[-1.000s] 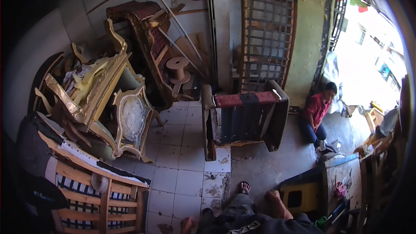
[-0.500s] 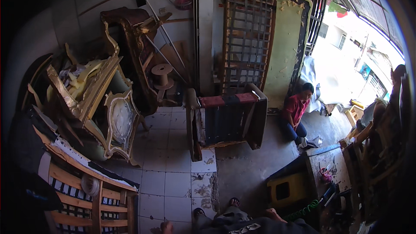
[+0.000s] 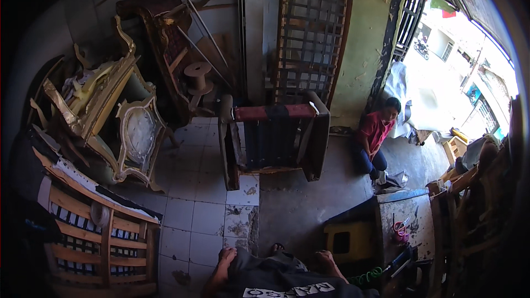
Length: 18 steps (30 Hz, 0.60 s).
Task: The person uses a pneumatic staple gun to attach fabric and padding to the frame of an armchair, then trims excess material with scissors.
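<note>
While both arms hang low at the bottom edge of the view, neither hand holds anything: the left hand (image 3: pixel 225 256) and the right hand (image 3: pixel 324 258) rest well apart, one at each side of the person's dark clothing, fingers loosely curled and clamped on nothing. Straight ahead of them, across a stretch of tiled floor (image 3: pixel 205 216) and bare concrete, stands the upturned sofa frame (image 3: pixel 274 139), its dark webbed underside facing the viewer and a red padded rail along the top. Its long axis runs left to right across the view, with one upholstered arm at each end, so each hand lines up roughly with one end; the left hand looks slightly nearer to the frame's left arm. Just beside the right hand sits a yellow stool (image 3: pixel 348 240) against a worn grey table (image 3: pixel 406 216). Gilded carved chair frames (image 3: pixel 118 121) are stacked to the left, and a person in a red shirt (image 3: pixel 375 138) crouches by the doorway on the right.
</note>
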### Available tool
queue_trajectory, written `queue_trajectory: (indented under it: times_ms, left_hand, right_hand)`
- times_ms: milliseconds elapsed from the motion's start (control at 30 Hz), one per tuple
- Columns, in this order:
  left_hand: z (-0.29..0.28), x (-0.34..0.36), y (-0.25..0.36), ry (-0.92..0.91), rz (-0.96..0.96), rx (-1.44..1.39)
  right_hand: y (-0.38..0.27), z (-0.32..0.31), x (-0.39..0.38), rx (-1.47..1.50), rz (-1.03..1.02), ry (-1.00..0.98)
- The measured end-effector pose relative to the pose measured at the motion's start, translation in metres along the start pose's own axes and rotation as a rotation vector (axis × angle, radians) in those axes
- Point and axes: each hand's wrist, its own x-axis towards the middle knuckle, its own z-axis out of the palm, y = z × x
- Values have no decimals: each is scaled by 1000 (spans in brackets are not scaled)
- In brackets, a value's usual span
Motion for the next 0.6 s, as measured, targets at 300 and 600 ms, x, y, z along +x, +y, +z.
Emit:
queue_trajectory:
  times_ms: [300, 600]
  left_hand:
    - [-23, -51, 31, 228, -68, 123]
    - [-45, -62, -7, -187, 18, 566]
  right_hand:
    - [4, -69, -35, 732, -95, 131]
    - [15, -29, 138, 462, 518, 43]
